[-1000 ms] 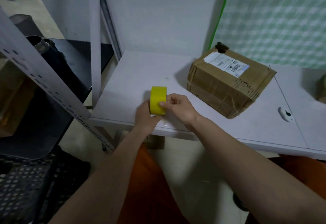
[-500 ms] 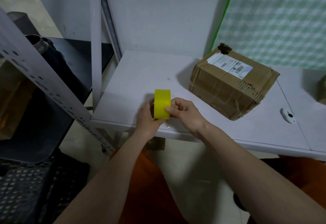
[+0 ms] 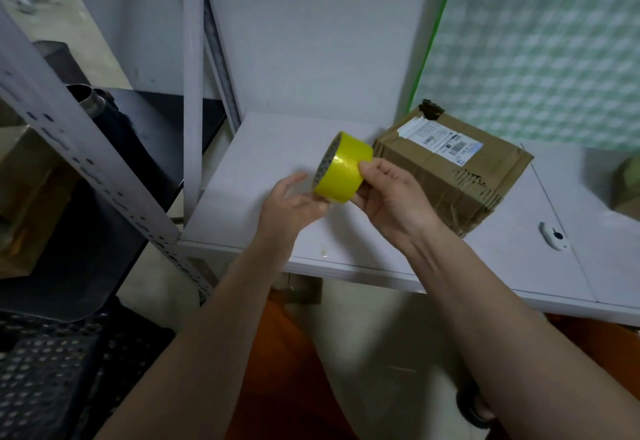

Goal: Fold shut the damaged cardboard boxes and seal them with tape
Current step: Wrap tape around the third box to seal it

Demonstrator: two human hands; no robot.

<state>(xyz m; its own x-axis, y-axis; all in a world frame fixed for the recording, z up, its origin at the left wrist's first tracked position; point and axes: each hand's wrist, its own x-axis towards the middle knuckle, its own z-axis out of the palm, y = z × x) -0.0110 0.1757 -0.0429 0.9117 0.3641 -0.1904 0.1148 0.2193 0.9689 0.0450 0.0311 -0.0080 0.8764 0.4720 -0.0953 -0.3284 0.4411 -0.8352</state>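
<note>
White counter [image 3: 277, 148] carries a taped cardboard box [image 3: 460, 176] just beyond my right hand [image 3: 391, 193]. That hand grips the yellow tape roll [image 3: 343, 167]; my left hand [image 3: 291, 207], fingers loose, touches its underside.

The light around me is dim and soft, with a cool cast. My arms throw only faint shadows on the tabletop [image 3: 277, 148]. The wide lens bends the edges, and detail is slightly blurred.

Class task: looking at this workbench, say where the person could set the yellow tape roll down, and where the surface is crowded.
Bare patch: the white table left of the cardboard box, bordered by the wall behind and the front edge near the hands. A smaller patch lies between the box and the small white gadget. Crowded: the right side, around the box.
</note>
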